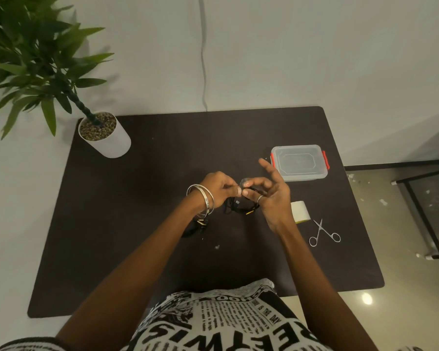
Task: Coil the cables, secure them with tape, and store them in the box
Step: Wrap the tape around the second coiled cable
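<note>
A coiled black cable (pixel 241 207) hangs between both hands above the middle of the dark table. My left hand (pixel 218 187) pinches the coil's top from the left. My right hand (pixel 271 196) pinches it from the right, with a small clear piece of tape (pixel 245 183) at the fingertips and the index finger raised. A second black cable (pixel 195 228) lies on the table, partly hidden under my left wrist. The clear plastic box (pixel 299 162) with red clips stands closed at the right. A roll of tape (pixel 300 211) lies just right of my right hand.
Small scissors (pixel 323 233) lie open on the dark table (pixel 137 224) right of the tape roll. A potted plant in a white pot (pixel 107 138) stands at the back left corner. A black metal frame (pixel 421 211) stands on the floor to the right.
</note>
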